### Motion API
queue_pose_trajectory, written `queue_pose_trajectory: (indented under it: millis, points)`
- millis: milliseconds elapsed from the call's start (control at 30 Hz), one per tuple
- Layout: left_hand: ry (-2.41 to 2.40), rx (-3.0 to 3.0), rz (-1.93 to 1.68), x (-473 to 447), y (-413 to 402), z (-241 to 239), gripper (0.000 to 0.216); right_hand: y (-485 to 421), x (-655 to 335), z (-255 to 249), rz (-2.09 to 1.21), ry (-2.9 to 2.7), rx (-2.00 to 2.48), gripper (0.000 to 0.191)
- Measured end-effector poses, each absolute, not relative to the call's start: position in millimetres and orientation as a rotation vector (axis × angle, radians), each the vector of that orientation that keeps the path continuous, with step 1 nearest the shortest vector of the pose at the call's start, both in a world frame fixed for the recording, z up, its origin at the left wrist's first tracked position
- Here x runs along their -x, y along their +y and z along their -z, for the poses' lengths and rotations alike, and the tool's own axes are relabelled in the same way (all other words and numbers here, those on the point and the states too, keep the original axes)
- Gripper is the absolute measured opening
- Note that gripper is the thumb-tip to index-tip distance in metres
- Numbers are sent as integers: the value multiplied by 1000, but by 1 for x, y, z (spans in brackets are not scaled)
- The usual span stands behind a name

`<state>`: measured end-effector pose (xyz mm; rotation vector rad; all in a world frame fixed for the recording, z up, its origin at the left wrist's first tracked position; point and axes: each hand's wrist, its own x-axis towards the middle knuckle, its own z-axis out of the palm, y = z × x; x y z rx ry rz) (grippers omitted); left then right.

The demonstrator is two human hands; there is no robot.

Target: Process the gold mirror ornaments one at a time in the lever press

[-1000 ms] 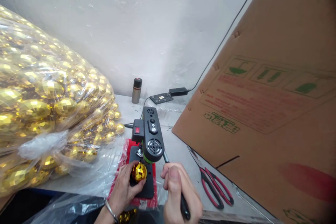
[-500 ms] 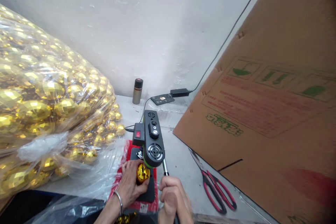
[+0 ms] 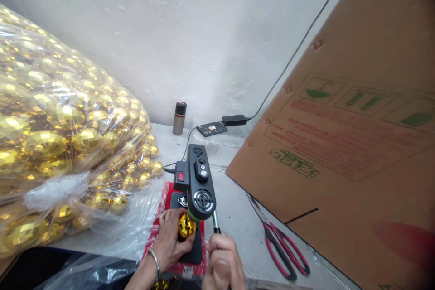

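In the head view a small black bench drill press (image 3: 201, 181) with a red switch stands on the table. My left hand (image 3: 171, 235), with a bangle at the wrist, is closed round a shiny gold bauble (image 3: 186, 226), keeping it on the dark base (image 3: 192, 255) under the drill head. The drill head hides the bit and part of the bauble's top. On the right side of the press my right hand (image 3: 223, 258) is wrapped round the lever handle (image 3: 216, 223); the lever's lower end is hidden in the fist.
A big clear bag of gold baubles (image 3: 68, 118) fills the left. Right stand a cardboard box (image 3: 340, 145) and red-and-black-handled scissors (image 3: 283, 249). Behind are a flask (image 3: 179, 120), a black patterned flat thing (image 3: 212, 129) and a power adapter (image 3: 234, 120). Red cloth (image 3: 169, 190) lies under the press.
The whole view has shifted slightly, with things appearing a little further right. My right hand and the lever sit very slightly lower. My left hand keeps its hold on the bauble.
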<state>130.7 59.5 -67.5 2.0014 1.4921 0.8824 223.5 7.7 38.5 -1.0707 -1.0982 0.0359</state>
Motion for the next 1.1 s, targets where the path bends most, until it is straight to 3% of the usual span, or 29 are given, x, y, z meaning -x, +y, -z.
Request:
queue_pose_trajectory:
  millis: [1100]
  points:
    - [1470, -1954, -881, -127, 64, 65, 36, 18, -225, -20, 23, -1083, 1007, 42]
